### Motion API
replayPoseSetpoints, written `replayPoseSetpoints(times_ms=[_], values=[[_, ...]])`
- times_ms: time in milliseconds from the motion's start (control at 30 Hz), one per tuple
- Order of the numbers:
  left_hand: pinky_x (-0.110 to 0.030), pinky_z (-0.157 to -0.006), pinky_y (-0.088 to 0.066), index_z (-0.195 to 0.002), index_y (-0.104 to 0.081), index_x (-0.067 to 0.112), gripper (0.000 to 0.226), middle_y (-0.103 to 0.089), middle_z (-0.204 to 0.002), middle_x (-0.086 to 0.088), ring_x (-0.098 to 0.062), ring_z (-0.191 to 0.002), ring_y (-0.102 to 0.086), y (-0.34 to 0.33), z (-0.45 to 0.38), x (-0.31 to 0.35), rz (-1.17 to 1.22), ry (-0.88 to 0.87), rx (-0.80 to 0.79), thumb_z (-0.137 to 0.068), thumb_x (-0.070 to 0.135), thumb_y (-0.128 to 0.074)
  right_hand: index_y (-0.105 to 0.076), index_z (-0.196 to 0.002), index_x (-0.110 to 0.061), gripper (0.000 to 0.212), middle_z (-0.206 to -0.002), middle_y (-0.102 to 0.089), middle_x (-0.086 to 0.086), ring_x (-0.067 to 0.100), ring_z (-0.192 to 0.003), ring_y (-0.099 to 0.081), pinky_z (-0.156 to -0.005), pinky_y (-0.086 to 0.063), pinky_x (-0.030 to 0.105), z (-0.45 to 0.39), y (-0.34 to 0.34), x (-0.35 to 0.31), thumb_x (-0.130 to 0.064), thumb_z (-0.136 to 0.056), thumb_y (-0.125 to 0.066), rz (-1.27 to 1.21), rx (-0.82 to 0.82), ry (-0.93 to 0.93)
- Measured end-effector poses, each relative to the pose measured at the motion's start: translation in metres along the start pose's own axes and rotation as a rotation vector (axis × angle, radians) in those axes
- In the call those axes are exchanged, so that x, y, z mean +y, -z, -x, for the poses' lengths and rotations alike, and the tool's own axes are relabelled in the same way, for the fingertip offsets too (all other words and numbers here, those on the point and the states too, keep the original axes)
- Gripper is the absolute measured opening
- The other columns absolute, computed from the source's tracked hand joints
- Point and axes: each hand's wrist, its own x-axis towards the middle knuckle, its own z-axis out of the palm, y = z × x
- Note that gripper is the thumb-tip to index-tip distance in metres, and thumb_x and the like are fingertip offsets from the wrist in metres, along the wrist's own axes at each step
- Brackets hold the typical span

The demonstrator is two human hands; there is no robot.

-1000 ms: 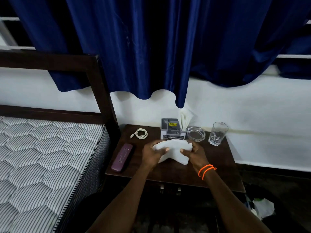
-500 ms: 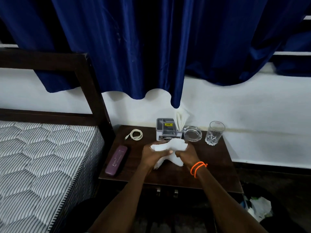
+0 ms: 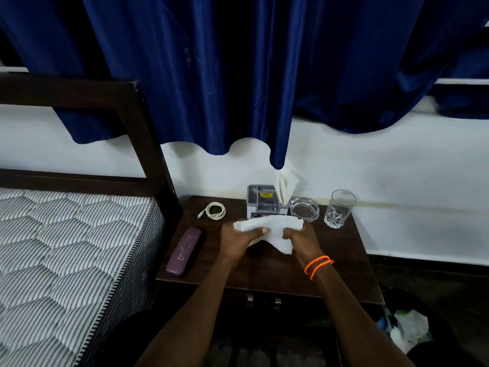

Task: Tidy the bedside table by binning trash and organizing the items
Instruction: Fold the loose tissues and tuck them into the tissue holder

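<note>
Bin: a dark bin (image 3: 412, 332) on the floor off the bedside table's near right corner, white and coloured scraps inside.
Left hand: the left hand (image 3: 238, 241) is closed around the left end of a white tissue (image 3: 270, 230), thumb pressed on top.
Right hand: the right hand (image 3: 301, 241), orange bracelet (image 3: 318, 266) at the wrist, grips the tissue's right end.
Tissue: held above the middle of the bedside table (image 3: 264, 271), one corner hanging down.
Left edge: a purple case (image 3: 184, 250) lies lengthwise.
Far edge: coiled white cable (image 3: 214, 211) toward the left corner, grey organizer (image 3: 263, 201) with upright tissues, glass ashtray (image 3: 304, 209) just beside it, drinking glass (image 3: 339, 208) toward the right corner.
</note>
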Motion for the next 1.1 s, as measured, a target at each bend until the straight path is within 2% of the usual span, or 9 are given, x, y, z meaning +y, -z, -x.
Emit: replayPoseSetpoints(times_ms=[133,200,367,567,700,767,867,967,1100], values=[[-0.032,-0.083,-0.061,-0.107,-0.077,0.005,0.052,-0.079,-0.103,-0.008,-0.023,-0.098,-0.075,0.001,-0.001,0.002,-0.052,-0.083,-0.056,-0.059,0.005,-0.096,-0.067,-0.101,-0.014,0.052,-0.102,-0.07,0.013,0.025,-0.089,-0.063,-0.078,-0.055,0.042,0.004,0.001,0.001,-0.003,-0.051,-0.06,0.09,-0.036,0.048],[-0.03,-0.084,-0.06,-0.112,-0.075,0.01,0.06,-0.079,-0.106,-0.004,-0.019,-0.101,-0.074,0.005,0.0,-0.003,-0.116,-0.1,-0.072,-0.056,0.006,-0.098,-0.062,-0.11,-0.012,0.061,-0.107,-0.067,0.014,0.025,-0.093,-0.062,-0.074,-0.055,0.038,0.005,0.0,0.007,-0.005,-0.05,-0.061,0.135,-0.031,0.038],[-0.041,-0.086,-0.062,-0.11,-0.074,0.012,0.064,-0.079,-0.106,-0.004,-0.026,-0.103,-0.074,0.011,-0.001,-0.014,-0.154,-0.021,-0.078,-0.051,0.005,-0.099,-0.063,-0.113,-0.013,0.064,-0.104,-0.071,0.005,0.023,-0.097,-0.067,-0.081,-0.057,0.04,0.002,-0.001,0.02,-0.002,-0.05,-0.057,0.12,0.041,0.033],[-0.02,-0.061,-0.057,-0.103,-0.073,0.006,0.051,-0.078,-0.089,0.001,-0.008,-0.076,-0.073,0.006,-0.005,-0.015,-0.116,0.053,-0.049,-0.059,-0.009,-0.092,-0.066,-0.112,-0.01,0.062,-0.103,-0.072,0.005,0.022,-0.097,-0.068,-0.086,-0.056,0.037,-0.004,-0.01,0.026,-0.001,-0.052,-0.054,0.177,0.063,0.072],[-0.037,-0.075,-0.063,-0.097,-0.078,0.003,0.046,-0.079,-0.093,-0.008,-0.027,-0.091,-0.076,0.005,-0.014,-0.017,-0.108,0.071,0.0,-0.055,0.007,-0.096,-0.069,-0.102,-0.003,0.039,-0.093,-0.071,0.012,0.026,-0.085,-0.066,-0.076,-0.056,0.036,-0.008,-0.018,0.015,0.012,-0.068,-0.057,0.237,0.063,0.036],[-0.045,-0.083,-0.063,-0.096,-0.079,0.005,0.051,-0.08,-0.094,-0.008,-0.031,-0.096,-0.076,0.006,-0.017,-0.014,-0.107,0.084,0.0,-0.05,0.017,-0.098,-0.07,-0.1,-0.006,0.041,-0.087,-0.07,0.007,0.019,-0.078,-0.064,-0.07,-0.054,0.029,-0.01,-0.019,0.01,0.019,-0.072,-0.052,0.202,0.055,0.048],[-0.038,-0.082,-0.063,-0.103,-0.077,0.008,0.056,-0.08,-0.099,-0.005,-0.022,-0.095,-0.076,0.008,-0.018,-0.01,-0.082,0.079,-0.046,-0.052,0.01,-0.1,-0.071,-0.096,-0.006,0.041,-0.087,-0.073,0.006,0.018,-0.076,-0.066,-0.071,-0.056,0.031,-0.012,-0.012,0.01,0.017,-0.067,-0.054,0.159,0.049,0.051],[-0.03,-0.082,-0.061,-0.116,-0.069,0.011,0.072,-0.077,-0.109,-0.002,-0.016,-0.102,-0.073,0.009,-0.017,-0.012,-0.111,0.046,-0.114,-0.051,0.0,-0.098,-0.068,-0.103,-0.007,0.05,-0.095,-0.073,0.007,0.019,-0.084,-0.067,-0.076,-0.056,0.033,-0.01,-0.005,0.014,0.014,-0.059,-0.057,0.19,0.004,0.038],[-0.041,-0.093,-0.06,-0.117,-0.071,0.019,0.081,-0.077,-0.114,0.001,-0.018,-0.11,-0.072,0.008,-0.015,-0.017,-0.162,0.039,-0.121,-0.042,0.013,-0.101,-0.065,-0.107,-0.014,0.055,-0.101,-0.072,0.005,0.017,-0.091,-0.067,-0.076,-0.054,0.029,-0.009,-0.004,0.018,0.018,-0.063,-0.055,0.217,-0.024,0.037]])
